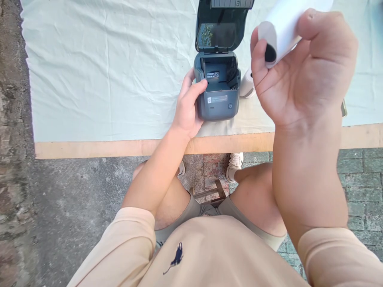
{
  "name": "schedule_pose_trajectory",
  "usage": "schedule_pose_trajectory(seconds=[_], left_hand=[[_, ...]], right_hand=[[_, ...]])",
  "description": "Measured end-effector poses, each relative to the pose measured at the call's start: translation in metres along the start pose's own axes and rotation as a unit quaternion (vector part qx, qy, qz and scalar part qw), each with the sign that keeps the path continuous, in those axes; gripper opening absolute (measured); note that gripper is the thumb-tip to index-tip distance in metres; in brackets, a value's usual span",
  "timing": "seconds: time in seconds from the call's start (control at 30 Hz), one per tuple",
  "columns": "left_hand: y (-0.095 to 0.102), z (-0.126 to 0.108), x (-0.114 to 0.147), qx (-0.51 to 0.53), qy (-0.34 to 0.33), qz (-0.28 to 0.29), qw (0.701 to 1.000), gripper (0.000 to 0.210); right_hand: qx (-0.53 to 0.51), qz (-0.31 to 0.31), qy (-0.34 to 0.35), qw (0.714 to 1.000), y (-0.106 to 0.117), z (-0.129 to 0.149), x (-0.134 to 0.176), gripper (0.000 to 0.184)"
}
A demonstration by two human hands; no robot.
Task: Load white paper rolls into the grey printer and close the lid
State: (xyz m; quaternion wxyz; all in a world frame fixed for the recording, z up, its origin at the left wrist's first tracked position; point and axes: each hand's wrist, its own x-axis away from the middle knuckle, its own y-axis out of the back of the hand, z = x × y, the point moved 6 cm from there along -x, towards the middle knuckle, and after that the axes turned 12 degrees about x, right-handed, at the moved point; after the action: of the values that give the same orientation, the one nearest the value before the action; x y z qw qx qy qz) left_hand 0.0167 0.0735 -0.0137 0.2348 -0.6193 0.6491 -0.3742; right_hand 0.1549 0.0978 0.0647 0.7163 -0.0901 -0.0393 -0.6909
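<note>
A dark grey label printer (220,107) stands on the cloth-covered table with its lid (223,28) raised. Its inner bay shows a printed sticker and no roll. My left hand (190,101) grips the printer's left side, the thumb over the front rim of the bay. Up to the right, above the table, my right hand (305,67) is closed around a roll of white paper (284,28) with a dark core at its end. Another white roll (247,84) rests against the printer's right side, partly hidden by my right hand.
A pale, wrinkled cloth (89,71) covers the table, leaving a bare wooden front edge (134,146). At the right, a small object's edge (344,108) shows behind my right wrist. A wooden stool or frame (220,191) is under the table between my legs.
</note>
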Motion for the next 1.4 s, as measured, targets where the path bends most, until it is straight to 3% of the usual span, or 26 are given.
schedule_pose_trajectory(seconds=[0.2, 0.3, 0.4, 0.47, 0.57, 0.7, 0.93, 1.2, 1.4], left_hand=[[0.002, 0.000, 0.000, -0.004, 0.010, -0.039, 0.999, 0.023], [0.001, 0.000, 0.001, -0.008, 0.010, -0.039, 0.999, 0.025], [-0.003, -0.001, 0.002, -0.014, -0.005, -0.023, 1.000, 0.027], [-0.005, -0.001, 0.004, -0.015, -0.015, -0.018, 1.000, 0.028], [-0.008, -0.001, 0.006, -0.012, -0.014, -0.029, 0.999, 0.030], [-0.011, -0.001, 0.008, -0.038, -0.010, -0.018, 0.999, 0.033], [-0.011, -0.001, 0.008, -0.026, -0.023, 0.013, 0.999, 0.034], [-0.010, -0.001, 0.006, -0.047, -0.005, 0.021, 0.999, 0.029], [-0.009, -0.004, 0.002, -0.035, -0.010, 0.046, 0.998, 0.021]], right_hand=[[-0.002, -0.017, -0.022, 1.000, 0.002, -0.003, 0.003, 0.014], [0.134, -0.063, 0.099, 0.984, 0.006, 0.004, 0.010, 0.025], [0.343, -0.089, 0.260, 0.898, 0.000, 0.016, 0.024, 0.028], [0.453, -0.059, 0.301, 0.837, -0.010, 0.016, 0.030, 0.021], [0.567, -0.041, 0.293, 0.768, -0.017, 0.013, 0.030, 0.020], [0.653, -0.038, 0.242, 0.716, -0.021, 0.010, 0.026, 0.024], [0.679, -0.019, 0.201, 0.705, -0.026, 0.001, 0.018, 0.022], [0.622, -0.018, 0.259, 0.739, -0.025, -0.001, 0.015, 0.013], [0.604, 0.045, 0.290, 0.741, -0.032, 0.002, 0.022, 0.010]])
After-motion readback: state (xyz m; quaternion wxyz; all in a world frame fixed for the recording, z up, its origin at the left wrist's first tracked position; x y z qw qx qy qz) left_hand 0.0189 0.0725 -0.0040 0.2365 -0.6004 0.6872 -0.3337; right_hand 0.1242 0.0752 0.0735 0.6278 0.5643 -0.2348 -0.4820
